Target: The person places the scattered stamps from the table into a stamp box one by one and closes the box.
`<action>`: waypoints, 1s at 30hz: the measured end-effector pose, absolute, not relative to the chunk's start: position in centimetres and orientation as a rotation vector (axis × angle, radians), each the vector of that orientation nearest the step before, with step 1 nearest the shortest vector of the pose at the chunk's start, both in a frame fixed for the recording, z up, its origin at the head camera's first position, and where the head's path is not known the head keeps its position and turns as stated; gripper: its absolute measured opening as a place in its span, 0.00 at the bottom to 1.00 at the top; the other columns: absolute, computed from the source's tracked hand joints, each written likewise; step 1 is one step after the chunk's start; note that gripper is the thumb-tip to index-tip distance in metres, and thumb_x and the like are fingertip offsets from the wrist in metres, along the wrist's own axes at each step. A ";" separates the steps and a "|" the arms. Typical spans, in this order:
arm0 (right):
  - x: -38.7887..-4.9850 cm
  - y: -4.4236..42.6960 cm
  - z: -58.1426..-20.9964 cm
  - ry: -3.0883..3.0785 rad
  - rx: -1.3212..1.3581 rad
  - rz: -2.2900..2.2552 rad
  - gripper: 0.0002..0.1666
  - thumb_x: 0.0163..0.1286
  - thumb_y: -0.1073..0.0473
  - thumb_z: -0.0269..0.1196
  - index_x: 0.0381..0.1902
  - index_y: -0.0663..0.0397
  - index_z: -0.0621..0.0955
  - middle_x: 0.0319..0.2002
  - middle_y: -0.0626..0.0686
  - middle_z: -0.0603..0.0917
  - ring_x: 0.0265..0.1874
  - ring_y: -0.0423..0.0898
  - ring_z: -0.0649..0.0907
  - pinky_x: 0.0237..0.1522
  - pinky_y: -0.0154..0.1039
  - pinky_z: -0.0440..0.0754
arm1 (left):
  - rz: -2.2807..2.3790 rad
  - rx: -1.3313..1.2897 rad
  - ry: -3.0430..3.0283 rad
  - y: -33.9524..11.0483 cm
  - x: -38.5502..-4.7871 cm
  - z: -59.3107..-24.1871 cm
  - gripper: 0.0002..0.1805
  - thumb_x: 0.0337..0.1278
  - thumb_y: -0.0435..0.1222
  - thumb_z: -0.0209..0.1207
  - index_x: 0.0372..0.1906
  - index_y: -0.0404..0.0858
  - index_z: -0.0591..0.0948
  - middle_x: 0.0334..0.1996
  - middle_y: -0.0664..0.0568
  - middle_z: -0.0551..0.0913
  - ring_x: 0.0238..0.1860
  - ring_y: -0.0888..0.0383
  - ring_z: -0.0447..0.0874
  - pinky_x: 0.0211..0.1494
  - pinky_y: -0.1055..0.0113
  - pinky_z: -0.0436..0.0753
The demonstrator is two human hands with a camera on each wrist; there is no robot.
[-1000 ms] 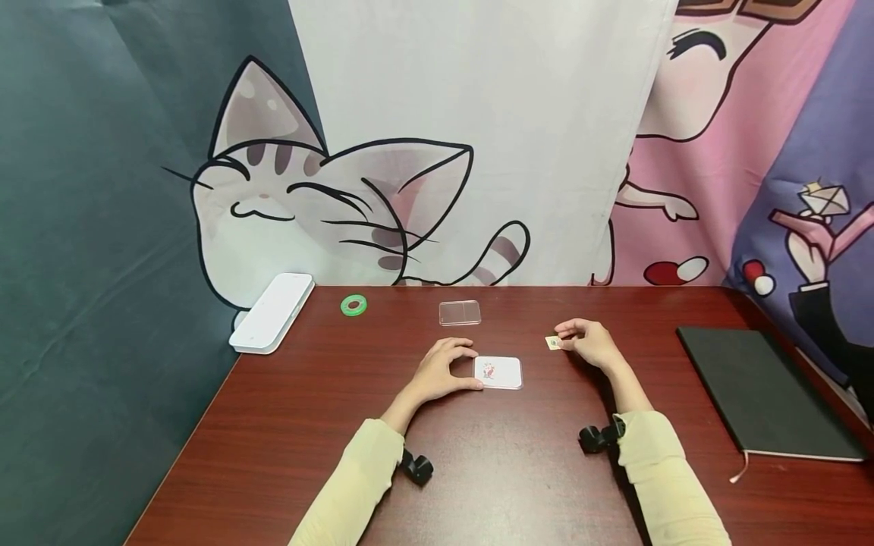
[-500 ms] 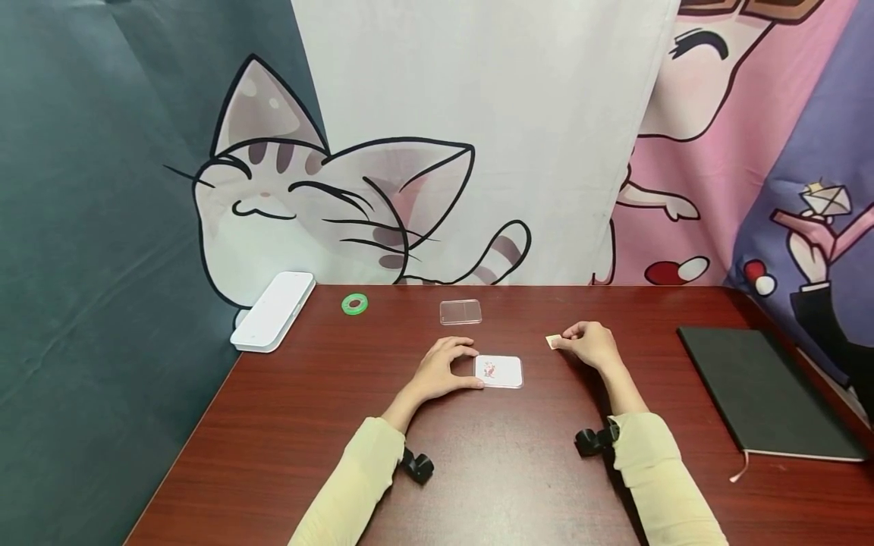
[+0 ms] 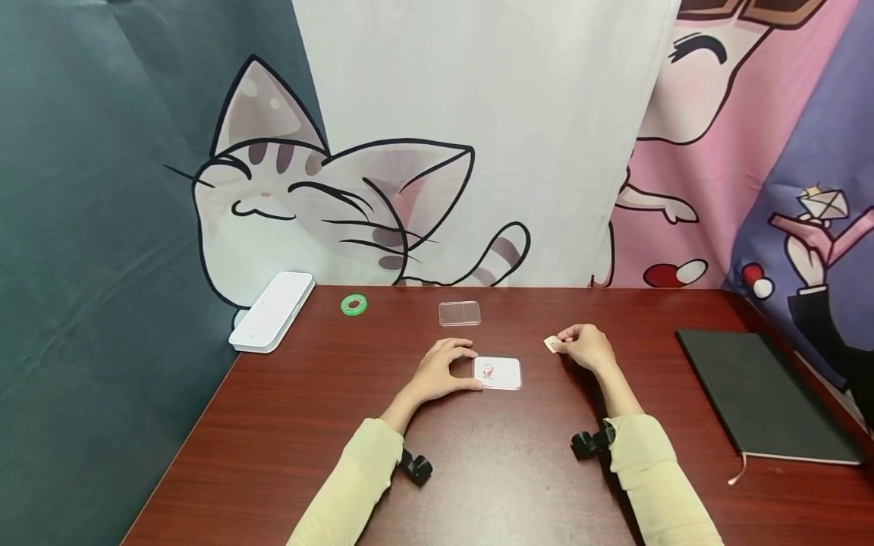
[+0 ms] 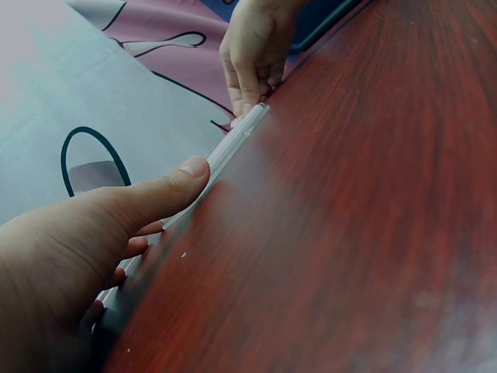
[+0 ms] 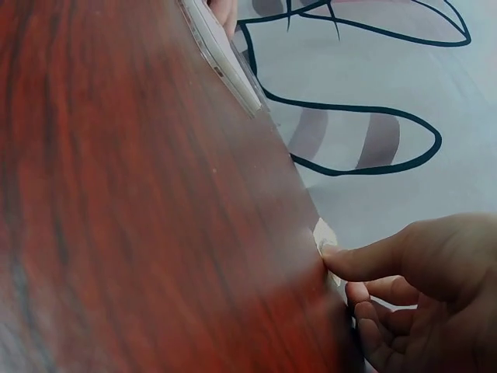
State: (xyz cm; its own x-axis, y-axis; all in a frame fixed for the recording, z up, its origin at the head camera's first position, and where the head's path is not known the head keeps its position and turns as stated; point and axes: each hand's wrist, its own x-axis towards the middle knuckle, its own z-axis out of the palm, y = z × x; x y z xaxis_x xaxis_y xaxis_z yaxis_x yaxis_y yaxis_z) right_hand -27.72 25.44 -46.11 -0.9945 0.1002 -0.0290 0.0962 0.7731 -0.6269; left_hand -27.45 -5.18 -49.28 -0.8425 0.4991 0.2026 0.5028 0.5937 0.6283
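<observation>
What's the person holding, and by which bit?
Right grip pinches a small cream square by its right side; left grip holds a flat white case by its left end.

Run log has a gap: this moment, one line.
left hand: holds white box | right hand: pinches small pale square | clear plate: on table, beyond box | black notebook: closed

The left arm [image 3: 351, 481] reaches in from the near left, slanting far and right. Its left hand [image 3: 435, 373] bends into a wide C, thumb on the near side, fingers arched on the far side. The right arm [image 3: 652, 481] slants far and left; its right hand [image 3: 589, 347] pinches, the lower fingers curled, how tightly being hard to tell.
</observation>
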 end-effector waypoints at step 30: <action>-28.5 25.3 -46.8 -2.658 0.123 1.696 0.16 0.63 0.68 0.66 0.44 0.76 0.80 0.29 0.50 0.85 0.25 0.32 0.79 0.30 0.28 0.80 | -1.092 -0.887 -2.786 -5.2 -27.5 -49.3 0.29 0.41 0.51 0.75 0.52 0.46 0.83 0.63 0.54 0.77 0.68 0.52 0.68 0.68 0.49 0.70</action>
